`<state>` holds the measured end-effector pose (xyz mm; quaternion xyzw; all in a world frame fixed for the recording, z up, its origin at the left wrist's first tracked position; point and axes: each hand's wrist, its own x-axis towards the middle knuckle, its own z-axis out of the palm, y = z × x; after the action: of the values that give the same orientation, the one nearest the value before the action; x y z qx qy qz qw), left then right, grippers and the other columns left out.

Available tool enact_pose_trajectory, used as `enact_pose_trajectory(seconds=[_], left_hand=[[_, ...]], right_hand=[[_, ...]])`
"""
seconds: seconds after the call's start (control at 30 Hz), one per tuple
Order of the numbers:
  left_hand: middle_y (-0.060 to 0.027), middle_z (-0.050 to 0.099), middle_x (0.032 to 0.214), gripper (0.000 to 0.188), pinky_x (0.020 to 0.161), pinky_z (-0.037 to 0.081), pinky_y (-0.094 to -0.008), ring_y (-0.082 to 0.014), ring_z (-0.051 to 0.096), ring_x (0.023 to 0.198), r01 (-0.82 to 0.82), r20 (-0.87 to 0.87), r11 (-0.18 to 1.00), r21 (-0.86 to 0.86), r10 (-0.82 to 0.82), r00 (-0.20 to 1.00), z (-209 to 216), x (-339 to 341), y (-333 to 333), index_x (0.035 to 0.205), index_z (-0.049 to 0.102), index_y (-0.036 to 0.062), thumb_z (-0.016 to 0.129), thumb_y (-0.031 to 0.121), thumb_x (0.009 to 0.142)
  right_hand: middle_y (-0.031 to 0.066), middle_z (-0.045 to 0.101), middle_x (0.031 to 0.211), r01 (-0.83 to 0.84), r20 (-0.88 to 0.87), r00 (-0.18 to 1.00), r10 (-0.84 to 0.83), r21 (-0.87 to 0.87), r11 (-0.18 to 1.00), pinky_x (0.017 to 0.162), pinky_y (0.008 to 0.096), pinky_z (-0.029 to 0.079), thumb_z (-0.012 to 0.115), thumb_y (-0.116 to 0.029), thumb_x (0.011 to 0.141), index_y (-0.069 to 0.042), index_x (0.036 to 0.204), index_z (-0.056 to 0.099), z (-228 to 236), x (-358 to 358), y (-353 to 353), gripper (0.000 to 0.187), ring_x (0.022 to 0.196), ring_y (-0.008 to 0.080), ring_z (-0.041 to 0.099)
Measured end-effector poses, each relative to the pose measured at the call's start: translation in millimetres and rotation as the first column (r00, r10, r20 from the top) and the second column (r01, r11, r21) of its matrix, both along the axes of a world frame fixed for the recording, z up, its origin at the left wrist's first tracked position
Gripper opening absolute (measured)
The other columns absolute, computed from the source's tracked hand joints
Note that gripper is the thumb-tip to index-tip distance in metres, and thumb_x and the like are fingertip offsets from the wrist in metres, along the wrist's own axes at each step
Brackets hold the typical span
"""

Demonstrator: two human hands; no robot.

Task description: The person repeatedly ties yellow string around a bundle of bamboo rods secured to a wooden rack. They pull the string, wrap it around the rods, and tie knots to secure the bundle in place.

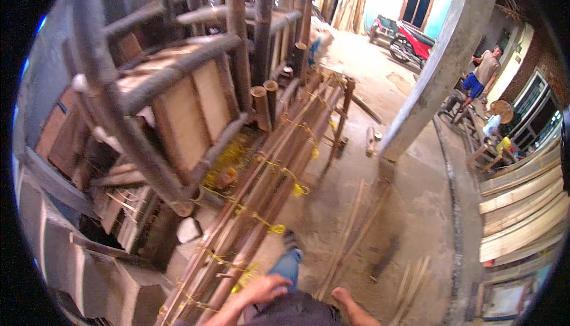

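My left hand [267, 290] is at the bottom middle, beside a long bundle of brown bamboo strips [261, 198]. Its fingers are stretched out, with nothing seen in them. Yellow ties [300, 189] cross the bundle at several places. The far end of the bundle lies on a dark wooden stand [338, 118]. To the right of my dark clothing, my right hand [343, 296] hangs low over the floor. It looks rounded and slightly blurred, and its fingers are mostly hidden. Thin loose strips [350, 231] lie on the concrete ahead of it.
Dark bamboo furniture frames [178, 77] crowd the left. A concrete pillar [439, 59] rises at right, with a red motorcycle [412, 41] behind. A person [485, 71] stands far right, near a wooden bench [475, 136]. Pale split-bamboo slats [522, 207] are stacked at the right edge.
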<state>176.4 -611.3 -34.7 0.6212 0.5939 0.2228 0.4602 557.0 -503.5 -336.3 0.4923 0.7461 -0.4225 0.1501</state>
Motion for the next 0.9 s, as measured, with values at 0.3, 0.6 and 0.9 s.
enact_pose_trajectory(seconds=[0.3, 0.6, 0.9], left_hand=[[-0.0123, 0.063, 0.105, 0.027, 0.087, 0.048, -0.0383, -0.0312, 0.060, 0.100, -0.270, 0.024, 0.845, 0.461, 0.292, 0.956, 120.4, -117.0, 317.2, 0.111, 0.062, 0.0079, 0.062, 0.017, 0.085], [-0.0128, 0.064, 0.097, 0.020, 0.079, 0.050, -0.0365, -0.0296, 0.063, 0.093, -0.498, -0.052, 0.818, 0.287, 0.533, 0.845, 77.4, -144.8, 421.5, 0.105, 0.063, 0.0051, 0.060, 0.010, 0.086], [-0.0109, 0.066, 0.098, 0.018, 0.083, 0.049, -0.0358, -0.0271, 0.063, 0.095, -0.809, -0.002, 0.587, 0.001, 0.809, 0.587, 94.5, -56.6, 515.0, 0.103, 0.065, 0.0059, 0.060, 0.012, 0.087]], right_hand=[[0.0095, 0.063, 0.069, 0.339, 0.032, 0.939, -0.342, 0.089, 0.937, 0.064, 0.0408, 0.051, 0.059, -0.022, 0.084, -0.006, 0.093, 0.067, 64.6, 13.8, 144.7, 0.020, 0.069, 0.0250, 0.063], [-0.0024, 0.056, 0.071, 0.173, -0.855, 0.463, -0.235, -0.172, 0.970, 0.048, 0.0210, 0.037, 0.056, -0.025, 0.094, -0.008, 0.105, 0.060, 256.6, -403.9, 603.0, 0.021, 0.056, 0.0049, 0.047], [-0.0054, 0.047, 0.061, -0.179, -0.687, 0.544, -0.482, -0.656, 0.733, 0.041, 0.0184, 0.032, 0.061, -0.014, 0.089, -0.007, 0.091, 0.061, 308.2, -521.6, 720.5, 0.007, 0.048, 0.0031, 0.040]])
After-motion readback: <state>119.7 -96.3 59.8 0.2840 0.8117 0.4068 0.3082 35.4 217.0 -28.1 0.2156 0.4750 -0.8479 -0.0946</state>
